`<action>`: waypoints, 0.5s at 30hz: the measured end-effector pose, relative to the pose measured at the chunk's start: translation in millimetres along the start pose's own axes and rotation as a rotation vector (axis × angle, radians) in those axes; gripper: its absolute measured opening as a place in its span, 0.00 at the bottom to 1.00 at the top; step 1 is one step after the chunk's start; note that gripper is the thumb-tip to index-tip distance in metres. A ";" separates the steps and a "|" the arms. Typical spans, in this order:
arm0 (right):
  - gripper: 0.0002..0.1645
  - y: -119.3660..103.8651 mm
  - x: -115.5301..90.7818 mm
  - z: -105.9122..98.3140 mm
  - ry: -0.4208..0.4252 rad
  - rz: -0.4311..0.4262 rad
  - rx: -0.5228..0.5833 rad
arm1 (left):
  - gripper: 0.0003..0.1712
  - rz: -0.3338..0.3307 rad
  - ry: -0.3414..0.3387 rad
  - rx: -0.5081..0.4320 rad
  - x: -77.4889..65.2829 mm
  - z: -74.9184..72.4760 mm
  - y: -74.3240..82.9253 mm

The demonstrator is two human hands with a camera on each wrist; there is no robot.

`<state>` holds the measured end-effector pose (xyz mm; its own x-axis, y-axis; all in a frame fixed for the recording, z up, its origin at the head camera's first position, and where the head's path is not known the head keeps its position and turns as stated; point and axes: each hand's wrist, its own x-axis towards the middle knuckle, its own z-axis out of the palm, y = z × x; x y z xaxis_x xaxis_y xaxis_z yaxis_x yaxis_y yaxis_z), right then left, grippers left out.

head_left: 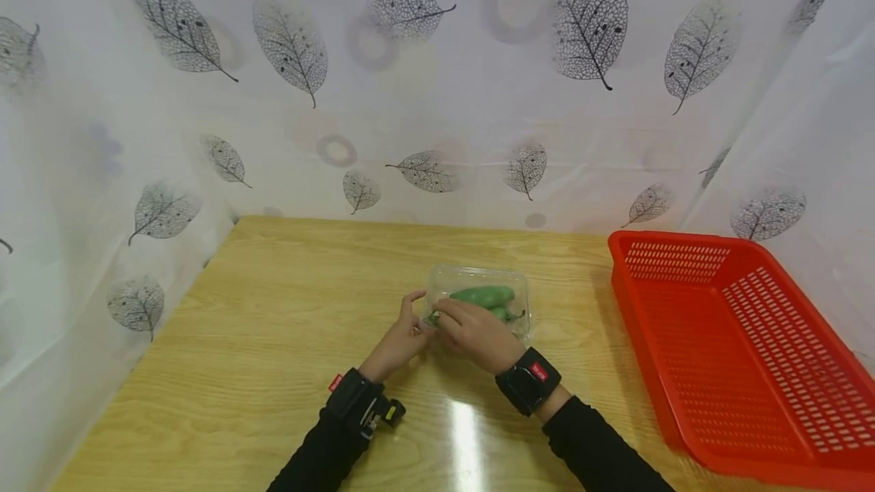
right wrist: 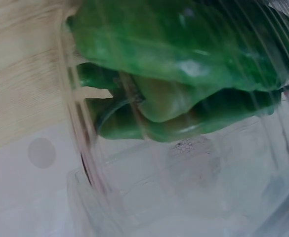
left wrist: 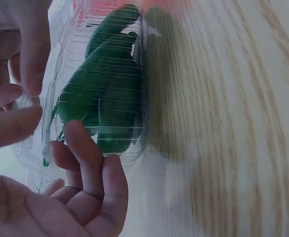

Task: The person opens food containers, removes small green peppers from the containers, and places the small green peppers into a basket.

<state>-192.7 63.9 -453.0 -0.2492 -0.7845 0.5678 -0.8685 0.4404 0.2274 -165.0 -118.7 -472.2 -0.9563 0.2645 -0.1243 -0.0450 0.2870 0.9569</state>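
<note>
A clear plastic container with several green peppers inside lies on the table, in the middle of the head view. My left hand is at its left end. In the left wrist view, the curled fingers touch the container's side wall, and the thumb is at the rim. My right hand reaches over the near left corner, its fingertips pinching the plastic edge close to the left hand. The right wrist view shows the peppers through the clear plastic. Whether the lid is fastened I cannot tell.
To the right stands a large red plastic basket with slotted walls. The wooden table carries a bright reflection in front of the container. A white curtain with a leaf print hangs behind and at both sides.
</note>
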 end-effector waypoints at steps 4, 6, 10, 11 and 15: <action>0.20 1.7 -3.4 -2.6 -0.001 0.020 0.009 | 0.37 -0.022 0.036 -0.015 2.0 3.5 1.9; 0.23 3.4 -6.5 -3.6 -0.010 0.038 0.013 | 0.36 -0.023 0.042 -0.022 2.9 4.7 1.9; 0.26 6.7 -16.1 -7.8 -0.041 0.096 0.029 | 0.36 -0.012 0.031 -0.027 4.6 4.9 -0.1; 0.26 7.3 -18.6 -9.1 -0.049 0.114 0.035 | 0.36 -0.011 0.026 -0.030 4.7 4.7 -0.5; 0.27 8.6 -27.8 -13.4 -0.060 0.176 0.053 | 0.36 -0.011 0.023 -0.025 4.1 4.9 0.0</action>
<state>-187.5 95.4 -456.3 -0.4224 -0.7228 0.5469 -0.8306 0.5503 0.0859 -167.6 -113.1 -474.1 -0.9622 0.2401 -0.1286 -0.0622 0.2661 0.9619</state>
